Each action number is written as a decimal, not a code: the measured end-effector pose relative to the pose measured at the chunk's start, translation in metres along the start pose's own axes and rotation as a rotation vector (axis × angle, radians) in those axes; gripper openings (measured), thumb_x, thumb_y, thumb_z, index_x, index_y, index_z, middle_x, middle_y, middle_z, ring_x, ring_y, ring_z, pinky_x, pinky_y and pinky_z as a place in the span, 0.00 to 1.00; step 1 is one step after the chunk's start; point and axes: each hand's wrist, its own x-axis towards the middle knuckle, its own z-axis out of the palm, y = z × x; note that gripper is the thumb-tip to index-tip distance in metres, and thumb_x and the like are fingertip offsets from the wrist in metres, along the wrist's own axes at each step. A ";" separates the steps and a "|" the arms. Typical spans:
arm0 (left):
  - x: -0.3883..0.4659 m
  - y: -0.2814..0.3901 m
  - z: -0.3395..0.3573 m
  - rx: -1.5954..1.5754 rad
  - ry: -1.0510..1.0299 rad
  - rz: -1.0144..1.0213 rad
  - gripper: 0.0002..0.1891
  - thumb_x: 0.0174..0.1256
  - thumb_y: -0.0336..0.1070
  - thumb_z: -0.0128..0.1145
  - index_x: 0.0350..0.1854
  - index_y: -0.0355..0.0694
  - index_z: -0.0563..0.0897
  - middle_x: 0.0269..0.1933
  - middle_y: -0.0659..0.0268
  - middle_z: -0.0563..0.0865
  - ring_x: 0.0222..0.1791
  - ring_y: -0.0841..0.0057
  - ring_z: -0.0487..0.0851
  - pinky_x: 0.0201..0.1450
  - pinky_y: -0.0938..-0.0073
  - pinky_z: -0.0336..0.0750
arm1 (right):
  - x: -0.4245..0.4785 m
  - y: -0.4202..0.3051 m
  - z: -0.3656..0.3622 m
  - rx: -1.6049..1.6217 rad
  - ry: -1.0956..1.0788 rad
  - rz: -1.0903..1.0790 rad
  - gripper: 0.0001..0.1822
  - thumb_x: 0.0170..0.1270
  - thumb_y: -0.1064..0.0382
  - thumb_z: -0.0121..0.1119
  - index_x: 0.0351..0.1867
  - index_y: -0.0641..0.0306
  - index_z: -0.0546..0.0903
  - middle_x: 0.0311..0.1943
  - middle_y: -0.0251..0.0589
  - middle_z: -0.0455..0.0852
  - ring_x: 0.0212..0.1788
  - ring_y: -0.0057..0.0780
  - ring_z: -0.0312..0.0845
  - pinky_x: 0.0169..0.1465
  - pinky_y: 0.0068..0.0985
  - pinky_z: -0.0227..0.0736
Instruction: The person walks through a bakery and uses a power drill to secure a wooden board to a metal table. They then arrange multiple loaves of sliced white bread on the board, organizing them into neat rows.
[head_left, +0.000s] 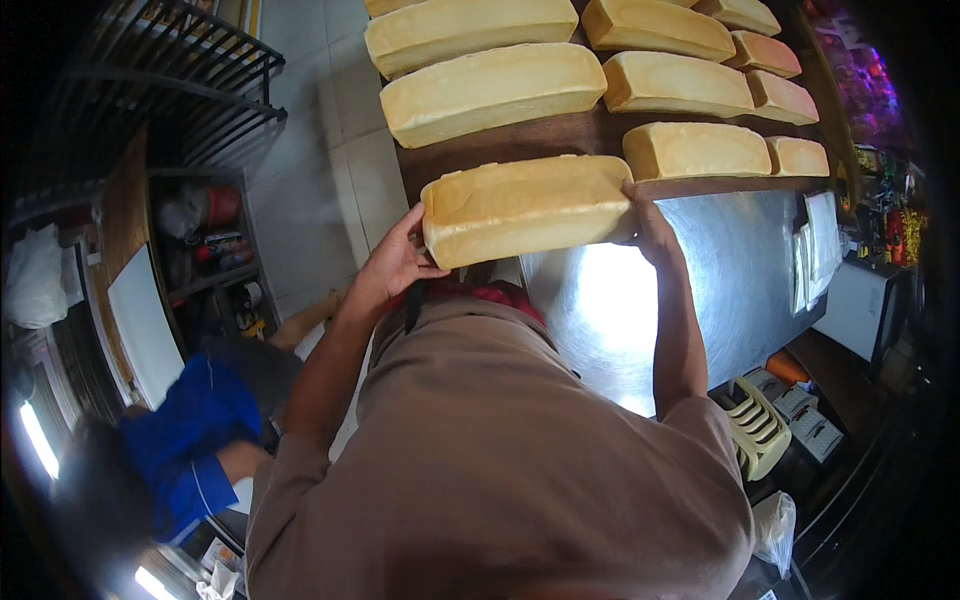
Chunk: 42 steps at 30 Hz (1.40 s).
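Observation:
Between my two hands is a long, pale golden loaf of bread (529, 210), gripped by its ends. My left hand (401, 259) wraps the left end, thumb on the upper side and fingers low. At the right end my right hand (651, 225) presses on the crust, its fingertips partly hidden behind the loaf. Beyond it, several similar loaves lie in rows on a dark brown table (517, 135). The nearest of these is a long loaf (495, 94), and to the right sits a shorter-looking loaf (697, 150).
A shiny metal worktop (720, 285) adjoins the brown table, with white plastic bags (817, 240) at its right. A person in a blue shirt (195, 427) is close on my left. A black metal rack (202, 82) stands beyond the tiled floor (307, 150). Cream stools (757, 427) are at lower right.

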 end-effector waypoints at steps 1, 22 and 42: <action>0.000 0.000 0.001 -0.016 -0.016 -0.051 0.35 0.67 0.65 0.55 0.69 0.48 0.67 0.66 0.61 0.70 0.62 0.60 0.76 0.61 0.45 0.72 | -0.002 0.001 -0.001 0.004 -0.033 -0.004 0.40 0.66 0.40 0.53 0.70 0.69 0.63 0.56 0.56 0.78 0.52 0.44 0.82 0.50 0.41 0.80; 0.021 0.022 -0.002 0.534 -0.110 0.648 0.42 0.66 0.30 0.60 0.78 0.39 0.50 0.73 0.56 0.62 0.75 0.64 0.59 0.74 0.57 0.61 | 0.035 0.004 0.016 0.178 0.036 -0.506 0.36 0.68 0.56 0.62 0.73 0.66 0.62 0.65 0.45 0.74 0.65 0.33 0.70 0.65 0.34 0.65; 0.039 0.016 0.111 1.929 0.073 1.077 0.52 0.53 0.52 0.70 0.74 0.30 0.57 0.77 0.50 0.54 0.79 0.54 0.47 0.80 0.49 0.40 | 0.005 -0.006 0.097 -1.359 0.154 -1.081 0.37 0.71 0.39 0.47 0.74 0.59 0.62 0.76 0.49 0.56 0.79 0.53 0.43 0.76 0.57 0.38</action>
